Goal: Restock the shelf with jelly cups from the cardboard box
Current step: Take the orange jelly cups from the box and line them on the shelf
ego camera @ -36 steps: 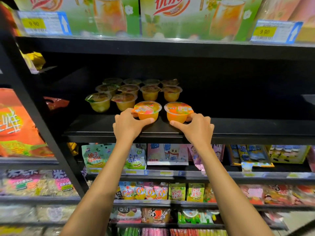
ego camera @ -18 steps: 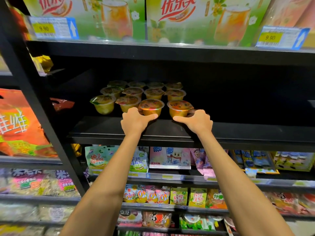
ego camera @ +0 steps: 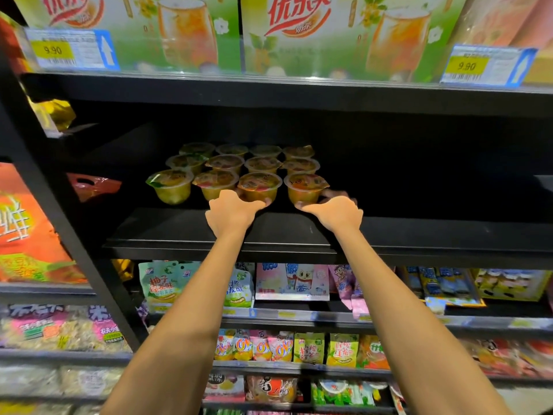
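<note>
Both my arms reach up to a black shelf (ego camera: 299,235). My left hand (ego camera: 232,212) grips one jelly cup (ego camera: 259,187) at its base, my right hand (ego camera: 332,214) grips the cup beside it (ego camera: 305,188). Both cups stand in the front row, with other cups (ego camera: 263,164) behind

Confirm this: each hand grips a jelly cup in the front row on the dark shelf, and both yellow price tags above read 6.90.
Wrong price: the head view shows the left price tag and the right price tag reading 9.90, not 6.90. The rest holds: the left hand grips the third jelly cup, the right hand the fourth jelly cup, front row, dark shelf.
</note>
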